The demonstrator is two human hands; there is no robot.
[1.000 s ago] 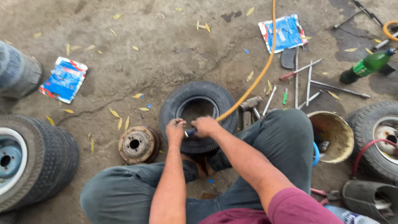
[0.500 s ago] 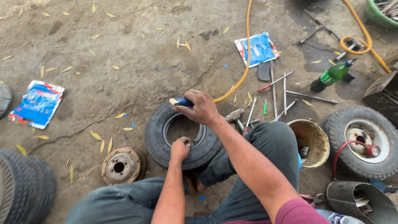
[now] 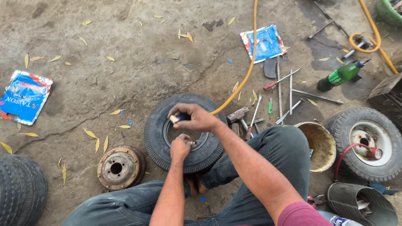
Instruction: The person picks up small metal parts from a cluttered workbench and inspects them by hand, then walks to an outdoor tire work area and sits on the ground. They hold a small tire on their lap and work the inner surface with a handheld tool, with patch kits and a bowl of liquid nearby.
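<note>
Bare, cracked dirt ground strewn with yellow leaves makes up our workplace, and we sit low over it with our knees apart in dark jeans. Between our legs lies the small black rubber tyre [image 3: 184,133], flat on the ground with its round opening facing up.

Our right hand [image 3: 196,117] hovers over the far part of that opening. Its fingers are curled tight around a small blue-handled tool with a pale tip [image 3: 177,118]; the tool lies roughly left to right, pale end pointing left. Our left hand [image 3: 180,147] sits nearer to us, resting on the tyre's inner rim at the near side of the opening, fingers bunched narrow against the rubber; whether they pinch something small there we cannot tell. So the tyre's inner edge lies directly under the left fingers and just below and near of the tool tip, and the left hand is the closer one to it.

A long orange hose [image 3: 250,62] runs from the far ground down to behind our right hand. Left of the tyre lies a rusty round metal hub [image 3: 119,168]. To the right sit a hammer and scattered metal hand tools [image 3: 268,106], a dirty yellow bowl [image 3: 320,144], and a wheeled tyre with a white rim [image 3: 364,142].
</note>
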